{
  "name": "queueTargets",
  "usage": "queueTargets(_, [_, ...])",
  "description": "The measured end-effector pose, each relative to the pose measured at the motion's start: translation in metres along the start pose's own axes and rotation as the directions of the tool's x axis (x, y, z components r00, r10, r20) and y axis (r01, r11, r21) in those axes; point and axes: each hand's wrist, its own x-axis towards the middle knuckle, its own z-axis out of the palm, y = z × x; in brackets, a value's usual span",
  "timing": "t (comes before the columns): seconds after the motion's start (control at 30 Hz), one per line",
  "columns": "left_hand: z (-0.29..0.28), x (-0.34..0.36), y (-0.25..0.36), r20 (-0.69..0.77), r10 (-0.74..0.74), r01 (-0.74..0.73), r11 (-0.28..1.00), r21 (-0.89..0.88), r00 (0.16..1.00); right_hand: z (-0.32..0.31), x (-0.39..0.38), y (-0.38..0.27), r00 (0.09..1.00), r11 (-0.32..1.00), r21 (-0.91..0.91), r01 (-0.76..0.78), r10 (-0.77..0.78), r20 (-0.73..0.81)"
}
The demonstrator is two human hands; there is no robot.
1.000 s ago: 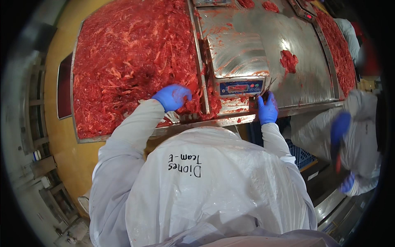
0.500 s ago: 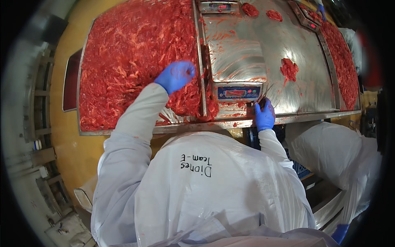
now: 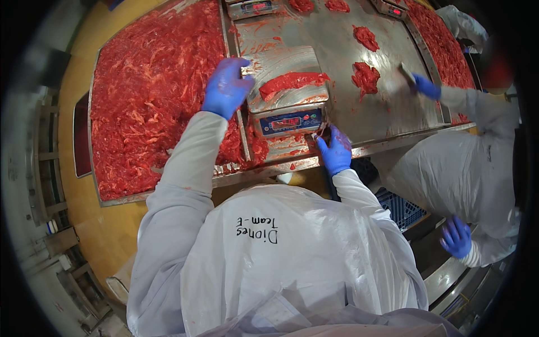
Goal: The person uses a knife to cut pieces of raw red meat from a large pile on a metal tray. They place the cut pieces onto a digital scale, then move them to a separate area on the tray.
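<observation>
A long strip of red meat (image 3: 292, 84) lies across the steel plate of a digital scale (image 3: 289, 122) with a blue display panel. At the plate's left edge is my left hand (image 3: 227, 89), in a blue glove; its fingers and thumb are apart, with nothing visible between them. My right hand (image 3: 338, 151), also gloved in blue, is closed near the scale's front right corner. Between its thumb and fingers is a thin, dark object, too small to make out. Left of the scale, a wide steel tray (image 3: 115, 197) holds a thick layer of shredded red meat.
Smaller meat portions (image 3: 366, 77) lie on the steel table (image 3: 396, 109) to the right. A co-worker's gloved hand (image 3: 426, 87) holds a pale, flat tool (image 3: 406, 73) there; their other hand (image 3: 456, 237) hangs lower right. Another scale (image 3: 251, 9) stands behind mine.
My left hand has moved from over the meat tray to the scale, where a meat strip now lies. The view has shifted rightward. A co-worker's arm has reached over the table; another portion shows there.
</observation>
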Motion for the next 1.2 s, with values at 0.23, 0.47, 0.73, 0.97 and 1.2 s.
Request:
queueTargets(0.23, [0.043, 0.028, 0.053, 0.283, -0.214, 0.288, 0.924, -0.252, 0.935, -0.01, 0.002, -0.006, 0.997, 0.995, 0.061, 0.082, -0.083, 0.002])
queueTargets(0.47, [0.028, 0.02, -0.026, 0.262, -0.288, 0.35, 0.908, -0.231, 0.921, -0.003, -0.002, -0.008, 0.998, 0.997, 0.056, 0.054, -0.056, 0.028])
queueTargets(0.73, [0.002, -0.018, -0.008, 0.076, -0.022, 0.019, 0.999, 0.034, 0.997, 0.007, -0.002, 0.001, 0.998, 0.998, -0.02, 0.056, -0.056, -0.014])
queueTargets(0.97, [0.021, 0.005, -0.012, 0.151, 0.237, -0.27, 0.927, 0.261, 0.96, 0.014, 0.017, 0.0, 0.964, 0.683, 0.704, -0.192, 0.265, 0.005])
queueTargets(1.2, [-0.008, 0.048, 0.028, 0.366, -0.069, 0.264, 0.817, -0.513, 0.928, -0.045, 0.039, -0.083, 0.984, 0.292, 0.949, -0.123, 0.161, 0.078])
